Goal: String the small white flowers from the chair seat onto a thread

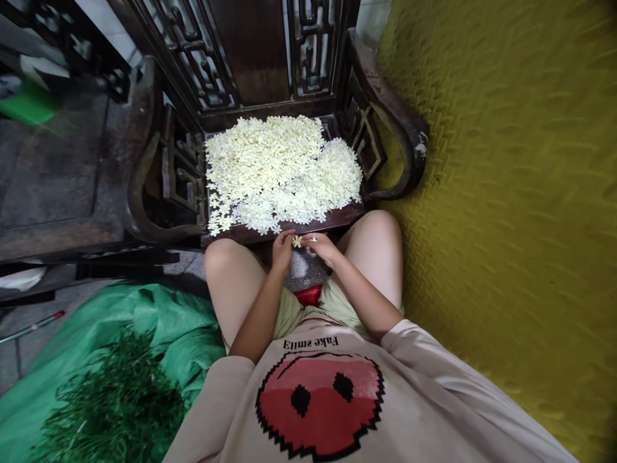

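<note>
My left hand [282,249] is closed in a pinch in front of the wooden seat's front edge. At its fingertips is a small white flower [297,242] with a yellowish centre. Facing it, my right hand [322,248] is also closed, its fingers reaching towards the same flower. Another pale blossom [314,239] shows at the right fingers; how exactly it is gripped is too small to tell. Just beyond both hands, a thick heap of white and cream flowers [270,161] covers most of the dark carved chair [255,235].
A yellow textured wall or sheet [506,193] rises close on the right. Curved chair arms [407,141] flank the seat. At lower left, green stems [116,399] lie on a green plastic sheet [187,321]. A second dark wooden seat [53,167] stands left, with a bright green object [31,103] on it.
</note>
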The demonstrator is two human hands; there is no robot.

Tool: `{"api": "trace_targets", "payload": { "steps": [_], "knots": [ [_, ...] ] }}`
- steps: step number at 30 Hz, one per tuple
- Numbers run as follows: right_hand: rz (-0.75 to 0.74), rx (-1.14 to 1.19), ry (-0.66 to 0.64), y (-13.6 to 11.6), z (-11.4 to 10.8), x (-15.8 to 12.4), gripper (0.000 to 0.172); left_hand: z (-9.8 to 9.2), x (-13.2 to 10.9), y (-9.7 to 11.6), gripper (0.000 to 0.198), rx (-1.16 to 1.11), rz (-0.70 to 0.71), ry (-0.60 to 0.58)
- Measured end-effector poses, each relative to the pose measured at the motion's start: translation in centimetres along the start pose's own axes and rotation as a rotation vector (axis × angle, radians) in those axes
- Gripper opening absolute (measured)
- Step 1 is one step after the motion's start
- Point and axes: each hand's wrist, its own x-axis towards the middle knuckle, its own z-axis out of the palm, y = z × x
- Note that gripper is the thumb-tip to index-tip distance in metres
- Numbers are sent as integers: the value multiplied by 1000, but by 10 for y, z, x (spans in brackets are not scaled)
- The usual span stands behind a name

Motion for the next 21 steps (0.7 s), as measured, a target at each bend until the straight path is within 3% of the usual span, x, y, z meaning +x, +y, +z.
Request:
{"api": "trace_targets", "payload": {
  "steps": [7, 14, 21],
  "knots": [
    [-92, -55, 72, -4, 2, -2, 32, -10, 0, 9, 19, 201, 124, 85],
    [-125, -5, 110, -3, 0, 1, 35, -7, -13, 16, 14, 512, 398, -95],
    [-101, 37, 89, -4, -4, 2, 32, -11, -6, 11, 18, 458, 318, -175]
  ]
}}
